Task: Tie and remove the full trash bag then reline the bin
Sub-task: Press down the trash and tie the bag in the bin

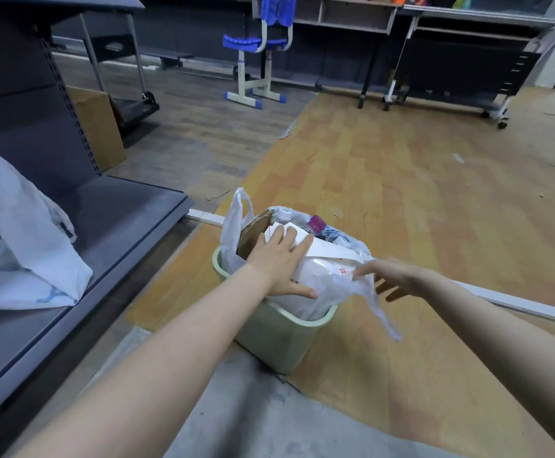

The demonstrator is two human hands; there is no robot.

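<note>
A pale green bin (pixel 279 342) stands on the floor, lined with a white plastic trash bag (pixel 322 292) full of cardboard, paper and bottles. My left hand (pixel 279 262) lies flat with straight fingers on top of the trash, pressing on white paper. My right hand (pixel 392 276) is at the bag's right side, its fingers pinching the bag's right handle loop, which hangs down over the rim. The bag's other handle (pixel 236 219) sticks up at the far left of the bin.
A grey metal shelf unit (pixel 104 226) stands to the left, with another white plastic bag (pixel 21 246) lying on its lowest shelf. A cardboard box (pixel 97 127) leans behind it. A blue chair (pixel 259 44) and desks (pixel 435 34) stand far back. A white strip (pixel 517 302) lies on the floor at right.
</note>
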